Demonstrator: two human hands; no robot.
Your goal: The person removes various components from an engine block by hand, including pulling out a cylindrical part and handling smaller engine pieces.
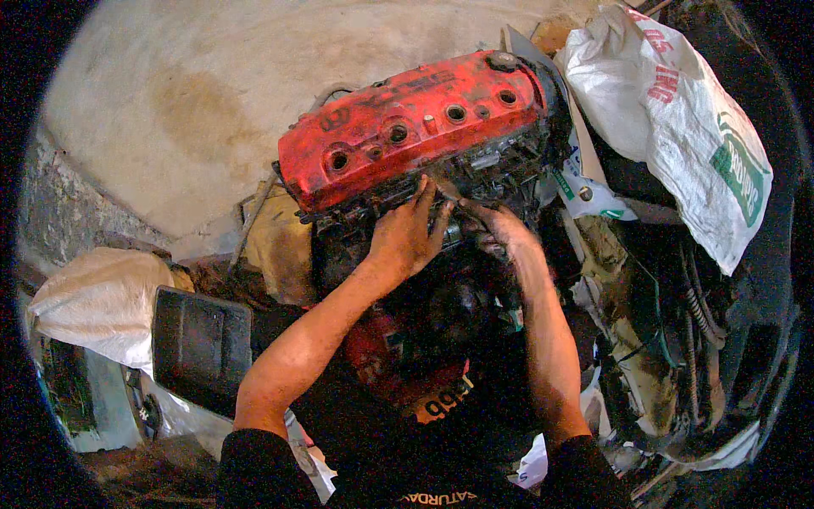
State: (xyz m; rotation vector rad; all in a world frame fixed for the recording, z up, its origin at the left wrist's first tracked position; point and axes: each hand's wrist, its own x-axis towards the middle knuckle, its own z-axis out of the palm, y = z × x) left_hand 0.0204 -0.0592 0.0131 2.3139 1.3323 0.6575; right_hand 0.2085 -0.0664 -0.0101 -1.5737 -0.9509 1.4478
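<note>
An engine with a scuffed red valve cover (415, 127) sits in front of me, tilted up toward the right. Several round dark holes run along the cover, and a black cap (502, 60) tops its far right end. Below it lies the greasy dark side of the engine (487, 165). My left hand (411, 227) reaches to this side just under the cover's edge, fingers stretched and apart. Close by on the right, my right hand (502, 229) has its dark-stained fingers curled in at the engine side. What they hold, if anything, is too dark to make out.
A white woven sack (678, 127) stands at the right, beside hoses (699, 305) and dirty panels. At the left are a black tray (202, 348) and a pale sack (102, 293). A yellowish block-like thing (280, 246) lies under the engine's left end.
</note>
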